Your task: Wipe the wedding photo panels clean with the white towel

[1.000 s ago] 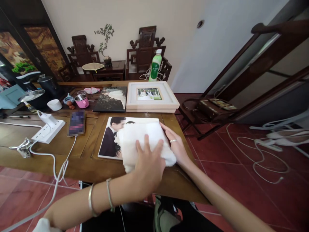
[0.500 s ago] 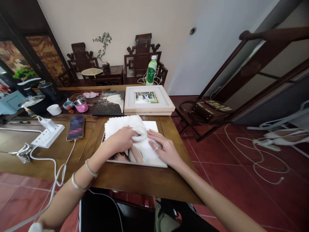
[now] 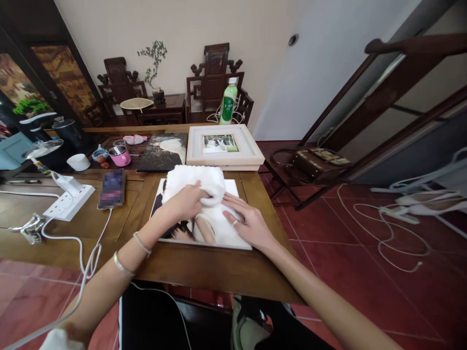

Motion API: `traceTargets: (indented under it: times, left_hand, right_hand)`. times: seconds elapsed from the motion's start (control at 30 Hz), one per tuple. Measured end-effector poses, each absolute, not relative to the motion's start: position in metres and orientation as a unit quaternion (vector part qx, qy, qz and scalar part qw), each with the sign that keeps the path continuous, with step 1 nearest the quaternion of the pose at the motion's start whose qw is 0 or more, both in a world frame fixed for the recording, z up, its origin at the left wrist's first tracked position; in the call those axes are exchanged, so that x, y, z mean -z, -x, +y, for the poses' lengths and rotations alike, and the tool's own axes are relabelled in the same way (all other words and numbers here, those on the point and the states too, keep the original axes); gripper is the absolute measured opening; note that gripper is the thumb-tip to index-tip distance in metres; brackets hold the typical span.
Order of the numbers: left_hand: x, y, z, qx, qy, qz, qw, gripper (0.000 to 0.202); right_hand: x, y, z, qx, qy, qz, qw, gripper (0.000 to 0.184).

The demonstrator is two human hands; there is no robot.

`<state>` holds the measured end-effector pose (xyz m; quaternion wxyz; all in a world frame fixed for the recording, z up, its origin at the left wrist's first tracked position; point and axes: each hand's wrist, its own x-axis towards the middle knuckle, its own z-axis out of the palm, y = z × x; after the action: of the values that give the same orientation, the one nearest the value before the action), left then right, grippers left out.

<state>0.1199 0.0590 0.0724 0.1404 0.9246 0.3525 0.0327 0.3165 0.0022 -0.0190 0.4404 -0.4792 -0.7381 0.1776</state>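
A photo panel lies flat near the table's front edge, printed with a picture of people, one in white. Bunched on its upper part is a fluffy white towel. My left hand grips the towel, its fingers partly sunk in the folds. On the panel's right side rests my right hand, flat with fingers stretched out and a ring on one finger. Its fingertips are close to the towel's right edge. The towel and both hands cover much of the picture.
Behind the panel are a white picture frame and a dark photo panel. A green bottle stands behind the frame. To the left lie a phone, a power strip with cables, and a pink mug.
My left hand has slid the towel slightly right across the panel, uncovering more of its left edge. My right hand stays on the panel. The camera view has shifted a little.
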Motion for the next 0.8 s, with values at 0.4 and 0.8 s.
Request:
traceTargets:
  times: [0.4, 0.8]
  left_hand:
    - [-0.053, -0.04, 0.059, -0.025, -0.884, 0.459, 0.086, 0.064]
    - [-0.096, -0.027, -0.067, 0.062, -0.887, 0.423, 0.173, 0.05]
  right_hand:
    - [0.018, -0.315, 0.001, -0.182, 0.497, -0.733, 0.427, 0.04]
    - [0.02, -0.314, 0.002, -0.186, 0.501, -0.73, 0.425, 0.039]
